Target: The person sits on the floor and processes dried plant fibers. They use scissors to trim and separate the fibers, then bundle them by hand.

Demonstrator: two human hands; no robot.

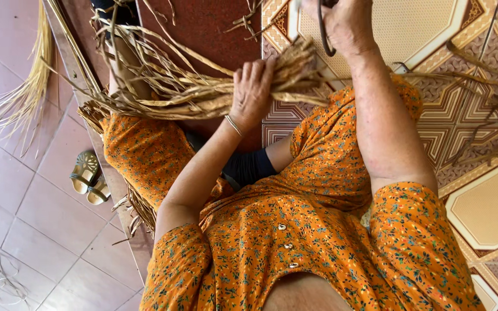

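Observation:
My left hand (252, 87) is closed around a thick bundle of dried tan leaves (185, 92). The bundle lies across my lap, and its loose ends fan out to the left. My right hand (346, 24) is raised at the top edge, just right of the bundle's cut end. It grips a thin dark curved tool (324, 35), whose upper part is cut off by the frame. A thin metal bangle sits on my left wrist. I wear an orange flowered dress (295, 230).
A pair of sandals (89, 176) lies on the pink tiled floor (36, 219) at left. A sheaf of pale fibres (27, 95) leans near them. A patterned mat (462, 115) with scattered dry strands covers the right side. A red-brown surface (203, 29) is ahead.

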